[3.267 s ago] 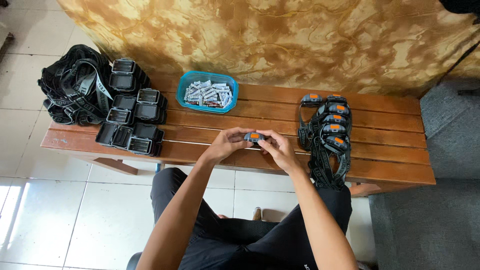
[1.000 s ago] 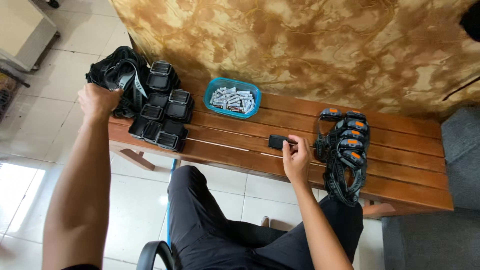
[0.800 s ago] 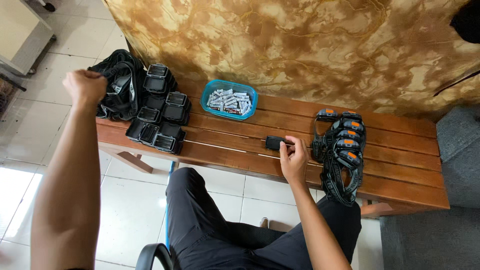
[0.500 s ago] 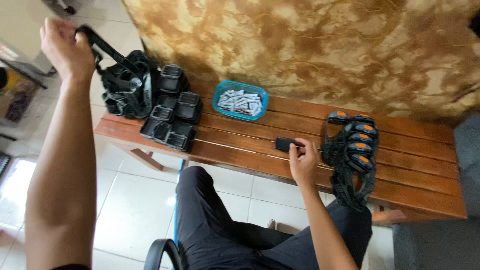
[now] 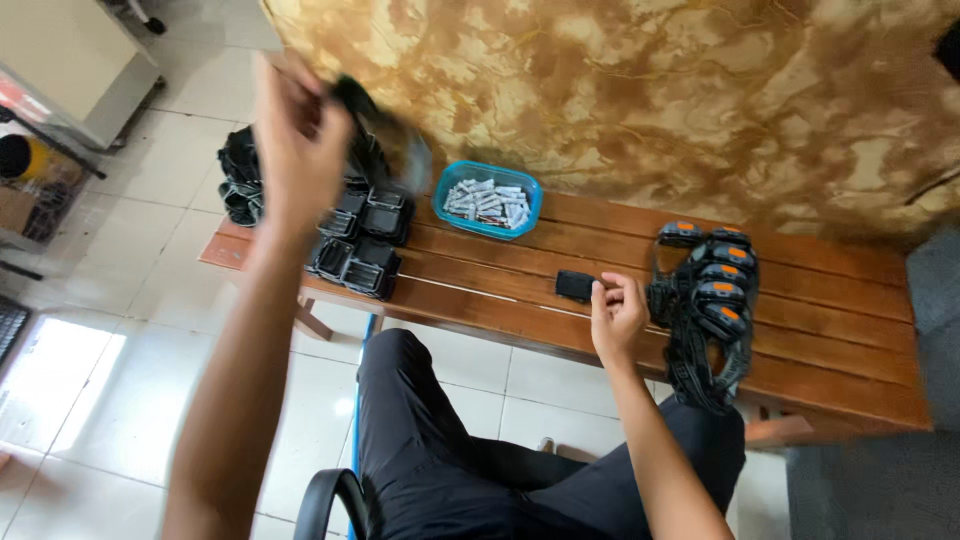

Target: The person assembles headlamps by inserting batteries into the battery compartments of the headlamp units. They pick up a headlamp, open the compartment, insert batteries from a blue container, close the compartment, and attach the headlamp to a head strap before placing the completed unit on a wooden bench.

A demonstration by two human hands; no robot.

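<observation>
My left hand (image 5: 296,140) is raised high over the bench's left end, closed on a blurred black headlamp with its strap (image 5: 385,135). My right hand (image 5: 617,310) rests on the wooden bench (image 5: 800,350), fingertips pinching the edge of a small black lamp body (image 5: 574,286). Black headlamps with orange buttons (image 5: 710,290) are piled just right of that hand. More black headlamp bodies (image 5: 360,240) lie in rows at the left, with a heap of black straps (image 5: 240,185) behind them.
A blue tray of small silver batteries (image 5: 487,198) stands at the back of the bench. A mottled gold cloth (image 5: 640,90) hangs behind. Tiled floor lies below, a cabinet (image 5: 70,60) at far left, a chair edge (image 5: 330,495) near my legs.
My left hand has reached to the strap heap, taken hold of a headlamp and lifted it up and rightward. My right hand has stayed on the small lamp body.
</observation>
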